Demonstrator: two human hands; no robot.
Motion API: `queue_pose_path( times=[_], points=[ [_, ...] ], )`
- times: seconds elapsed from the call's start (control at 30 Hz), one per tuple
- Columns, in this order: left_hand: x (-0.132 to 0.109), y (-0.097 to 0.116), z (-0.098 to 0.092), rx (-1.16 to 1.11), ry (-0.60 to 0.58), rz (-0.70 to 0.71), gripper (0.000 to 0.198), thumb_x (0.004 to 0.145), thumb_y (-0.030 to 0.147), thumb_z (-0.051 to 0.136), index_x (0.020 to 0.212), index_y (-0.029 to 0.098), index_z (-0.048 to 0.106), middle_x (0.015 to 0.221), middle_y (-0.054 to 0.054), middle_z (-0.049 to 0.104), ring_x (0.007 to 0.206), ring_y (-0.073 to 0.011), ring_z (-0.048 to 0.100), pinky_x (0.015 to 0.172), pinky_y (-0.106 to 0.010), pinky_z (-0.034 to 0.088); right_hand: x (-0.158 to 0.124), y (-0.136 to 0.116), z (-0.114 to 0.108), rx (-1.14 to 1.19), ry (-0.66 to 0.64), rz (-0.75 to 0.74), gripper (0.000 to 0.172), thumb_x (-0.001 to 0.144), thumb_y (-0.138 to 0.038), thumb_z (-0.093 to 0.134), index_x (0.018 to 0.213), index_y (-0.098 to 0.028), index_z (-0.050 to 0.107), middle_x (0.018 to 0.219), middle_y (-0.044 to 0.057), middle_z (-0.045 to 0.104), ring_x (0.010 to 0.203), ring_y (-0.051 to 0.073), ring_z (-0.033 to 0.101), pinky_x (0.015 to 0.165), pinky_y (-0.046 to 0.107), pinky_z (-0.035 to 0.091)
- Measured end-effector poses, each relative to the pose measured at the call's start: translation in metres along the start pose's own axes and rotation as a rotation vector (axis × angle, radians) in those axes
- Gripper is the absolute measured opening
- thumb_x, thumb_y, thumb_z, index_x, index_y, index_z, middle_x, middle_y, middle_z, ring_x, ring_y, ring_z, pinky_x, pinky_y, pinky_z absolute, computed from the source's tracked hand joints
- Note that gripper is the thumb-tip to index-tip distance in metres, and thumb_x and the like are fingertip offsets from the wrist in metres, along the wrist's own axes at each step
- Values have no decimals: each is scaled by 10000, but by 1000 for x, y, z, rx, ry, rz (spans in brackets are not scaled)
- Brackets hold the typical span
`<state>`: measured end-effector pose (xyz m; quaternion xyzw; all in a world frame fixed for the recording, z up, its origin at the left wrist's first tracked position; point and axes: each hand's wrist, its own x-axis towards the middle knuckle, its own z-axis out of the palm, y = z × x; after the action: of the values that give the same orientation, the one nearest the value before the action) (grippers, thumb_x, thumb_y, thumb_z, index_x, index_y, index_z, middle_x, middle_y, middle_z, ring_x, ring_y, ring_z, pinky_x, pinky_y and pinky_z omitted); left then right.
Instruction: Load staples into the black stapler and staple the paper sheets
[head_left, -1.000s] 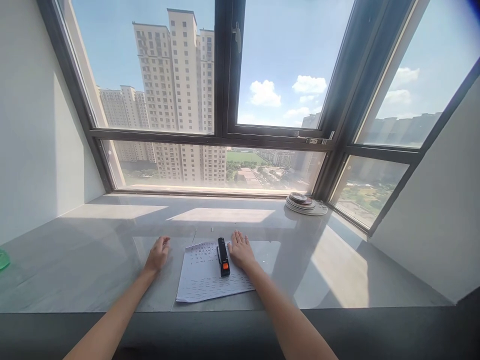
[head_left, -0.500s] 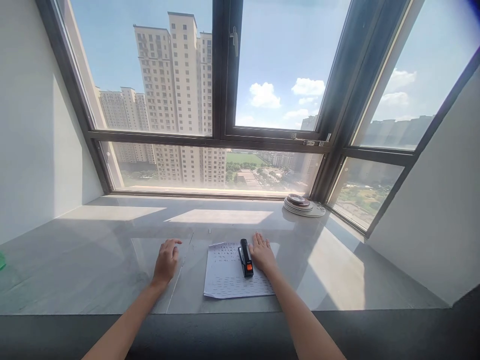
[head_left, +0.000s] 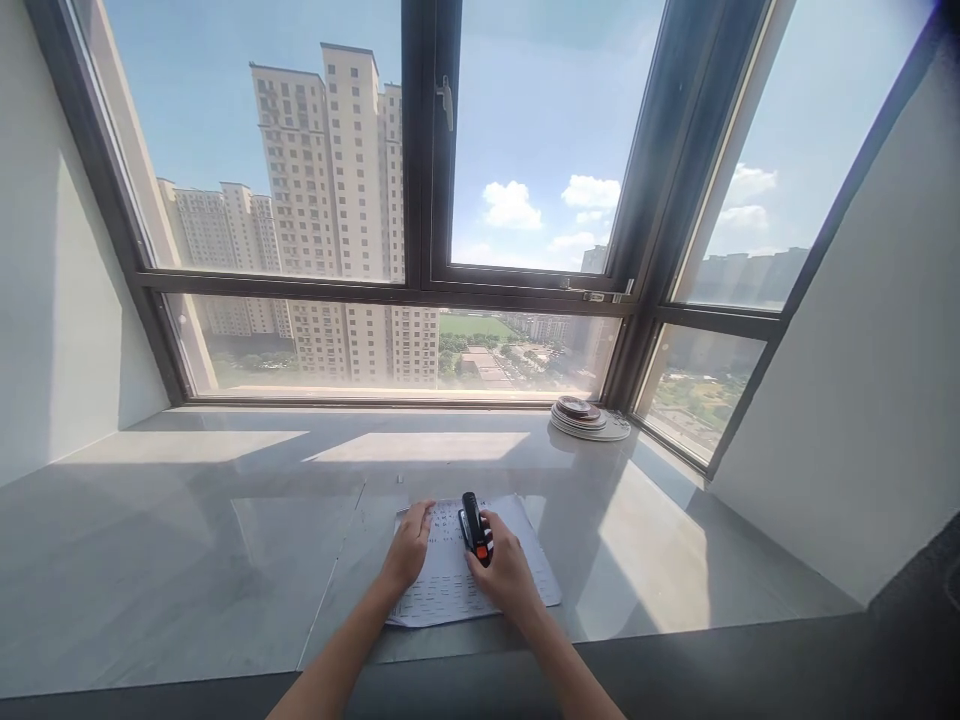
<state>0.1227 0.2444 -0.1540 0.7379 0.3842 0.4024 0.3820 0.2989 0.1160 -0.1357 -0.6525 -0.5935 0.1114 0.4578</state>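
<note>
Head view: paper [head_left: 442, 590] at lower centre, rows of writing too small to read; right hand [head_left: 506, 572] grips black stapler [head_left: 472, 518] over it; left hand [head_left: 407, 550] at paper's left edge, cannot tell whether pinching; sill [head_left: 187, 580] spreads to both sides, front edge just below paper.

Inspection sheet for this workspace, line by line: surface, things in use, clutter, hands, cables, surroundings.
Surface: glossy grey ledge with sunlit patches and a seam.
Things in use: black stapler with an orange patch, over marked paper.
Clutter: stack of round flat things near the window corner.
Hands: left hand at the paper's left side, grip unclear; right hand holding the stapler.
Cables: nothing seen.
Surroundings: dark-framed window, tall buildings outside.
</note>
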Motion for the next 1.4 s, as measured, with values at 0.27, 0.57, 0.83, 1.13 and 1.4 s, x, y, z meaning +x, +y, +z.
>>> queue_pose_path(
  times=[0.27,0.57,0.83,1.13,1.4],
  points=[
    [-3,20,-8,-73,18,-40,484,996,578,401,1091,232,727,1154,-118,729,1161,-308,636,1052,-469,461,50,30,-31,439,-359,-43,490,850,-429,669,1293,-221,704,1292,93,712,1213,321,638,1094,511,444],
    [-1,7,-4,-181,60,-99,525,1006,584,380,1101,203,729,1164,-141,738,1165,-299,652,1074,-470,447,39,41,-28,775,-428,73,677,819,-639,730,1360,-239,660,1353,133,674,1316,322,581,1143,528,383],
    [4,0,-4,-272,141,-115,475,969,592,461,1081,210,720,1155,-139,735,1166,-289,656,1071,-455,460,40,30,-31,532,-398,-19,591,876,-575,669,1343,-214,669,1322,124,693,1230,326,633,1063,486,471],
    [2,5,-9,-659,126,-171,384,972,481,571,1144,155,682,1282,-164,681,1240,-276,633,1133,-453,445,26,29,-24,-18,60,-397,356,956,-233,555,1289,-242,681,1264,104,719,1203,280,662,1030,484,543],
    [1,15,-12,-1049,-92,-337,372,1018,424,520,1222,134,633,1252,-178,706,1097,-242,714,1071,-438,527,17,15,-23,-199,-146,-770,448,1036,-150,485,1442,-320,570,1396,45,650,1385,235,536,1197,510,427]
  ],
)
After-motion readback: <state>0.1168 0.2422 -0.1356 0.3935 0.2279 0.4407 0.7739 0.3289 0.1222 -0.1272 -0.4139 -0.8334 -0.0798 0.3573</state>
